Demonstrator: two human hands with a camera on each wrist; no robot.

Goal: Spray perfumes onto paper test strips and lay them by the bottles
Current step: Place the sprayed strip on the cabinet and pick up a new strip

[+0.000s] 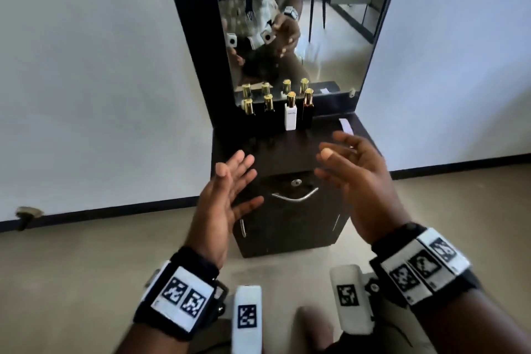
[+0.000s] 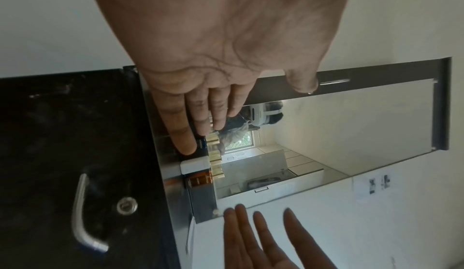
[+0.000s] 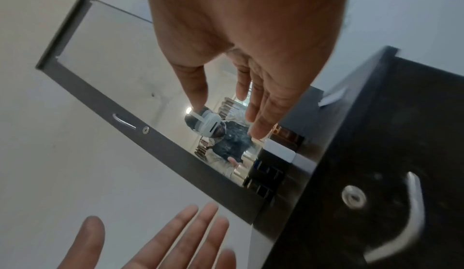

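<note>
Several gold-capped perfume bottles stand in a row at the back of the dark cabinet top (image 1: 287,149), against the mirror: two dark ones on the left (image 1: 248,108), a white one (image 1: 290,118) and an amber one (image 1: 307,112). A white paper test strip (image 1: 345,125) lies at the top's back right. My left hand (image 1: 230,184) and right hand (image 1: 347,164) hover above the cabinet's front edge, palms facing each other, fingers straight and spread, holding nothing. In the left wrist view my left hand (image 2: 208,114) points at the bottles (image 2: 200,166); the right wrist view shows my right hand (image 3: 253,102) empty.
The low dark cabinet has a front door with a curved metal handle (image 1: 296,197) and a lock (image 1: 296,182). A tall dark-framed mirror (image 1: 301,23) rises behind the bottles. White walls stand on both sides and a beige floor (image 1: 86,267) lies around the cabinet.
</note>
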